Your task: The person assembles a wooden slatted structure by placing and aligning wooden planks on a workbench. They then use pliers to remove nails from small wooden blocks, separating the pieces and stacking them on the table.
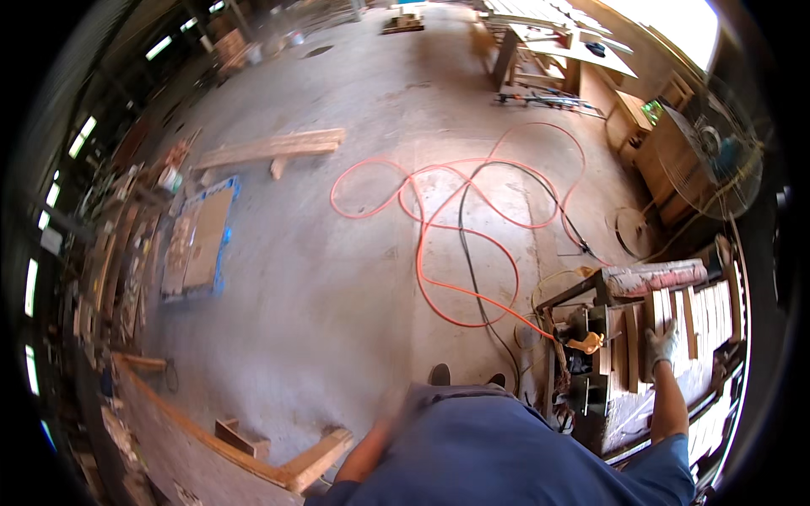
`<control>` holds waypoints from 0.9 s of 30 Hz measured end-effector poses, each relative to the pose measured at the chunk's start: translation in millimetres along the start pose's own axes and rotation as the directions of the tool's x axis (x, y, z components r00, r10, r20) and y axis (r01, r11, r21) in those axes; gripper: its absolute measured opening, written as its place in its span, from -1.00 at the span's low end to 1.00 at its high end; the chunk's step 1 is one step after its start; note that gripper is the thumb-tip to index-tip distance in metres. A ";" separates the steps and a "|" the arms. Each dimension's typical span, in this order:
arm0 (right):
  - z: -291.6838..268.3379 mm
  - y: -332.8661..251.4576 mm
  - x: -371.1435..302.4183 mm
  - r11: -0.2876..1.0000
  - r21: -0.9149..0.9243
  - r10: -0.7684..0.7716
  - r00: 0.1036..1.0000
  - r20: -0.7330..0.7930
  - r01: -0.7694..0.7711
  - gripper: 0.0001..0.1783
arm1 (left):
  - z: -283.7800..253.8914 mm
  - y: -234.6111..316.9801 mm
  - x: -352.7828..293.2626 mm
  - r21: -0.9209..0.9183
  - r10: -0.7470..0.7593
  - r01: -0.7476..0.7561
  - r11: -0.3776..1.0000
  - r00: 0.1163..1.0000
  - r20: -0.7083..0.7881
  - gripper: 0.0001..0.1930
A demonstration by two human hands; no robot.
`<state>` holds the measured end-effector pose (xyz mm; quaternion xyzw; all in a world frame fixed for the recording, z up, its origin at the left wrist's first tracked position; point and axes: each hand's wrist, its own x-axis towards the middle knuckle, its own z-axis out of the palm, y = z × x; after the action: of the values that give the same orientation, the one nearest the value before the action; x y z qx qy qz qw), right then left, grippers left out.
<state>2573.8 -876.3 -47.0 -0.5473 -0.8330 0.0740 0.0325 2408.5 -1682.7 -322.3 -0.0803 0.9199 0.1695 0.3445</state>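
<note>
My right hand [662, 347], in a pale work glove, is at the near ends of light wooden strips [660, 309] on the bench at my right. Its thumb and fingers lie apart across the strips and grip them. More wooden strips [713, 312] lie side by side to the right, with darker pieces [626, 347] to the left. An orange-yellow air tool [588, 342], joined to an orange hose [481, 295], rests at the bench's left side. My left forearm hangs beside my body; the left hand [396, 419] is smeared and partly hidden, so its fingers do not show.
Orange and black hoses [463, 221] loop over the concrete floor ahead. A caged fan [717, 160] stands at the right. Planks [272, 149] and a blue pallet with cardboard [202, 240] lie to the left. A wood-edged panel [198, 430] is at the lower left.
</note>
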 end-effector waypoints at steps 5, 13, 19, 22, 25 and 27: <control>-10.9 13.9 -13.0 0.998 -0.051 -0.031 0.985 -0.170 0.023 0.24 | 3.7 -7.9 21.0 0.092 0.001 -0.003 0.996 1.000 0.020 -0.36; -36.4 -35.2 -33.0 1.000 -0.005 0.015 0.996 -0.091 -0.015 0.27 | -46.3 56.4 -3.4 0.487 0.274 -0.432 0.759 0.891 0.362 -0.43; -65.7 -35.8 -52.8 0.992 0.034 0.123 0.992 -0.039 -0.121 0.26 | -132.0 203.0 -75.8 0.488 0.161 -0.326 0.810 0.923 0.349 -0.54; -57.5 -33.9 -51.3 0.996 0.021 0.088 0.992 -0.092 -0.086 0.24 | -127.8 222.5 -76.3 0.542 0.342 -0.494 0.680 0.868 0.360 -0.55; -72.6 -47.2 -57.6 0.993 0.014 0.119 0.992 -0.036 -0.119 0.24 | -102.6 239.6 -83.7 0.457 0.498 -0.607 0.650 0.795 0.348 -0.56; -69.6 -36.9 -55.1 0.988 0.031 0.154 0.988 -0.021 -0.153 0.26 | -86.6 265.3 -97.9 0.351 0.565 -0.648 0.676 0.761 0.318 -0.56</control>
<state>2571.7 -935.1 29.0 -0.6100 -0.7869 0.0822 0.0442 2359.2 -1464.8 -128.5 0.3267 0.8711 0.0683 0.3602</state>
